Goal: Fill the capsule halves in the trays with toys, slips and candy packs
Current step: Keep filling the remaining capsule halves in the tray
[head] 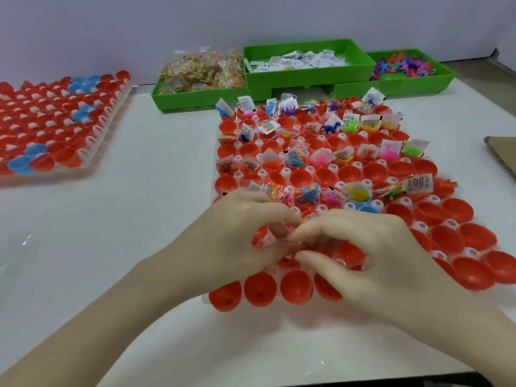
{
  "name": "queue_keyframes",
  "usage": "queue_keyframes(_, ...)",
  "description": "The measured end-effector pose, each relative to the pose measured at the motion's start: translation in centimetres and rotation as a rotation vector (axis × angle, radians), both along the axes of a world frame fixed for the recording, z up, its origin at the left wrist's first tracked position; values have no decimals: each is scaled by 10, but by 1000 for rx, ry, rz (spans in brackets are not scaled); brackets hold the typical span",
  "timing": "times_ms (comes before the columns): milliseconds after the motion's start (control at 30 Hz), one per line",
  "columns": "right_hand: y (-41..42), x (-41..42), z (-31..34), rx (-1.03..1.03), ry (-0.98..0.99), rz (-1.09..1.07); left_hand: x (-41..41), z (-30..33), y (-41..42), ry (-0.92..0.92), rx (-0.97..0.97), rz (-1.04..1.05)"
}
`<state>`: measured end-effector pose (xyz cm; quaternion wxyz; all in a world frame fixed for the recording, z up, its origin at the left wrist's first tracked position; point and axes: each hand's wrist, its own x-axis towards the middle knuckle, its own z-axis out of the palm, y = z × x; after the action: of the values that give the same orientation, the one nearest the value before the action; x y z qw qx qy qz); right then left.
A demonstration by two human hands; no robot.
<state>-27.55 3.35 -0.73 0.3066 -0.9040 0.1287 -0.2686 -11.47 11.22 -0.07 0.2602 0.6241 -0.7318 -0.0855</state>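
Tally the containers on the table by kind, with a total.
Green bins: 3 (candy packs bin, slips bin, toys bin)
Capsule trays: 2 (near tray, far-left tray)
Total: 5

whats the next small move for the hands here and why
Probably press the small item both hands pinch down into the red capsule half beneath them. The left hand and right hand meet right over it, and the near-row halves are still empty.
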Motion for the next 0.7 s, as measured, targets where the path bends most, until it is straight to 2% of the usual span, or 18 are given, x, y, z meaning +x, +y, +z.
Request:
queue_keyframes(100, -2, 0, -6, -106, 57, -26, 1, 2, 2, 17, 32, 3)
queue_keyframes(367, -4, 6, -6, -386, 56, -135, 7, -1, 2, 133, 4, 83)
queue_keyframes(500, -2, 7, -4, -438, 68, -137, 3, -3, 1, 73, -34, 132)
queue_keyframes(600, -6, 9, -2, -454, 86, -109, 5, 1, 4, 272, 41, 138)
queue_keyframes(700, -8, 11, 2, -512, 105, -87, 5, 5, 7, 355, 18, 146)
